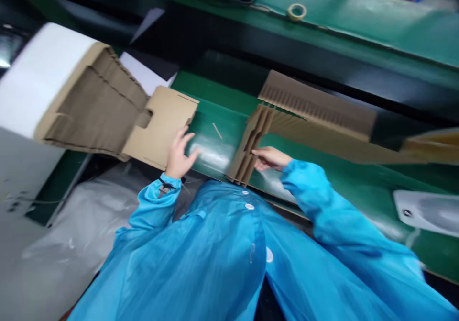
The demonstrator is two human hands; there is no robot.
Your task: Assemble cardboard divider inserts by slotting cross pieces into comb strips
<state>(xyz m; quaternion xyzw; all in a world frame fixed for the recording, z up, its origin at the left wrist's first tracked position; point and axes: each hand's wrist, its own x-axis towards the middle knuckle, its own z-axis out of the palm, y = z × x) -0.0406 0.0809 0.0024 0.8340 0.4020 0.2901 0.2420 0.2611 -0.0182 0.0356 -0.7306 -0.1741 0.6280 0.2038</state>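
My left hand (180,156) is open, fingers spread, at the near right edge of the flat flap of an open cardboard box (96,105); whether it touches the flap I cannot tell. The box lies on its side, white outside and brown inside, with its opening turned toward me. My right hand (269,158) is closed on the right side of some slotted cardboard dividers (249,144), pinching an edge. These dividers stand upright, close together, on the green work surface. Behind them, a long cardboard strip with a row of slots (315,105) leans at the back.
A tape roll (297,12) sits on the green shelf above. At the right is a pale oval-faced device (428,211). Clear plastic sheeting (89,215) hangs or lies below the bench at the left. A thin scrap (217,130) lies on the green mat.
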